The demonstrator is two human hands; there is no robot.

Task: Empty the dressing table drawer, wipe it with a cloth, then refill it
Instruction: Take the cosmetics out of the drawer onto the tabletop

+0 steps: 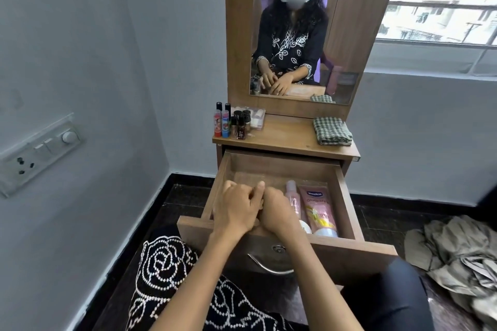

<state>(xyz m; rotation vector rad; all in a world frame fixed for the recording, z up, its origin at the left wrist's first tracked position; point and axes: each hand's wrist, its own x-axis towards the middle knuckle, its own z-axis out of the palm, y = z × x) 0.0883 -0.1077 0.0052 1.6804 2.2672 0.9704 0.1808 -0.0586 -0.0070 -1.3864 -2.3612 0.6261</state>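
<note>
Your drawer [347, 196] stands pulled fully out of the dressing table, and both your hands are down inside its left half, pressed close together. Your left hand [236, 209] has its fingers [259, 187] curled inward, knuckles up; your right hand [277, 209] sits just beside it, touching it, fingers bent down toward the drawer floor. What either hand has hold of, if anything, you cannot tell from here, since the hands hide it.

To the right of your right hand, a slim pink spray bottle [292, 196] lies lengthwise in the drawer, and beside that a pink lotion tube [318, 207] lies with its white cap toward you. A small white cap or jar [305, 227] shows near the front wall, partly hidden.

On the tabletop [285, 131] above, a cluster of lip balm sticks [221, 122] and nail polish bottles [240, 126] stands at the left edge, with a clear plastic box [256, 118] behind them. A folded green checked cloth [332, 130] lies at the right end, well apart from them. The mirror [304, 29] rises behind.
</note>
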